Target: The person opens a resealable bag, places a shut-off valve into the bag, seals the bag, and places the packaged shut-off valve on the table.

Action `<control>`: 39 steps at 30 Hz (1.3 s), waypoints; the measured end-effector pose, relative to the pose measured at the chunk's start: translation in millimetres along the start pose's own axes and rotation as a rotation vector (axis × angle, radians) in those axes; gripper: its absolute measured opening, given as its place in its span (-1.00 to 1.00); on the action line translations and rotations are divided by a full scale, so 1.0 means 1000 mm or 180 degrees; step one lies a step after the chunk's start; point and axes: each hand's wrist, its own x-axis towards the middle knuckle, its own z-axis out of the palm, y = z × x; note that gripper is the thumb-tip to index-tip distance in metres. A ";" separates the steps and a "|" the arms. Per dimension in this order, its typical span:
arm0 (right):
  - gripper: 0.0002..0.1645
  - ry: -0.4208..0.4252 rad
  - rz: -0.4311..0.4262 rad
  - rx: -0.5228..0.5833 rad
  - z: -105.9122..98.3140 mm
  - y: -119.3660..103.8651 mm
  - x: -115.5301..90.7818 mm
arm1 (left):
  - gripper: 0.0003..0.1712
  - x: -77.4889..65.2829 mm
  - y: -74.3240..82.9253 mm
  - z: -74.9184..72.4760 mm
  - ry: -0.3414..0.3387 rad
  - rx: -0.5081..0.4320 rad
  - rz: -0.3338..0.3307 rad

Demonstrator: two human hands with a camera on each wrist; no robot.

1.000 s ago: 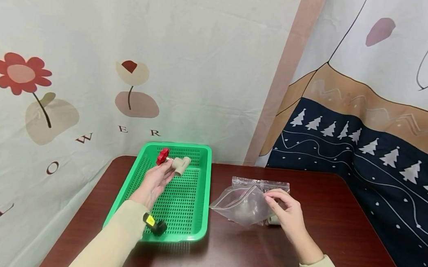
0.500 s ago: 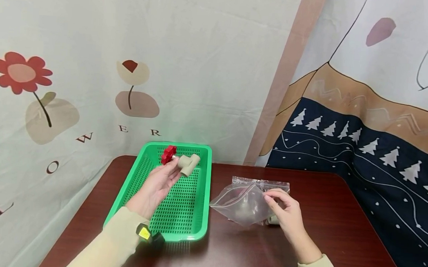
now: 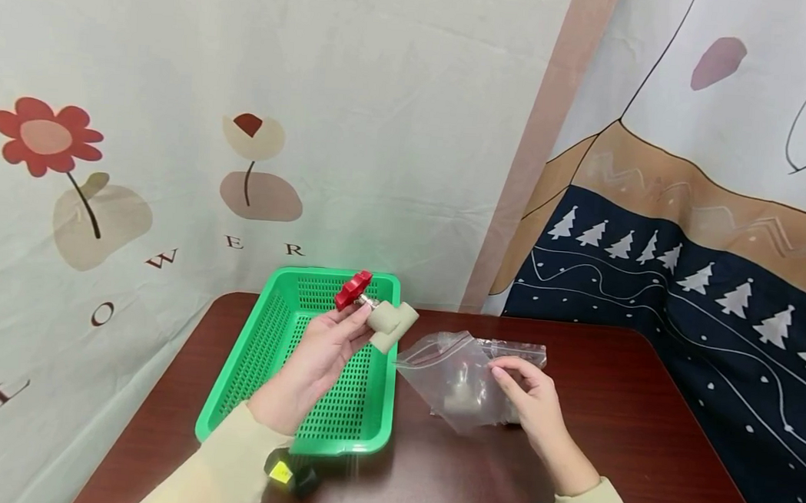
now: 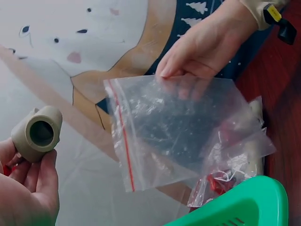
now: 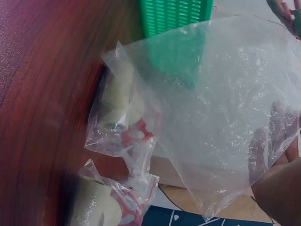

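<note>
My left hand (image 3: 323,354) holds a beige valve (image 3: 388,324) by the metal stem below its red handwheel (image 3: 354,290), over the right side of the green basket. One round pipe opening of the valve (image 4: 40,134) faces the camera in the left wrist view. To the right, my right hand (image 3: 532,398) pinches the edge of a clear zip bag (image 3: 451,370) between thumb and fingers. A red line runs along the bag's zip end in the left wrist view, toward the valve. Nothing shows inside this bag (image 4: 164,132).
Two more valves with red handwheels, one bagged valve (image 5: 117,99) and another bagged valve (image 5: 96,202), lie on the dark red-brown table (image 3: 614,418) behind the held bag. A green perforated basket (image 3: 349,448) stands left of them. A printed cloth (image 3: 410,129) hangs behind the table.
My left hand has carried the valve rightward from over the basket's middle, close to the bag. The bag's mouth looks narrower and its body has tilted; my right hand keeps pinching it.
</note>
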 end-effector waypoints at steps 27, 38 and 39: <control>-0.86 -0.0451 -0.0048 0.0412 0.000 0.001 0.002 | -0.64 -0.014 -0.005 0.011 -0.0735 0.2140 0.0970; -0.85 -0.0363 0.0083 0.0262 0.006 -0.005 0.001 | -0.65 -0.014 -0.014 0.016 -0.0856 0.2248 0.0916; -0.85 -0.0359 0.0069 0.0271 0.006 -0.005 0.001 | -0.65 -0.014 -0.015 0.016 -0.0841 0.2217 0.0883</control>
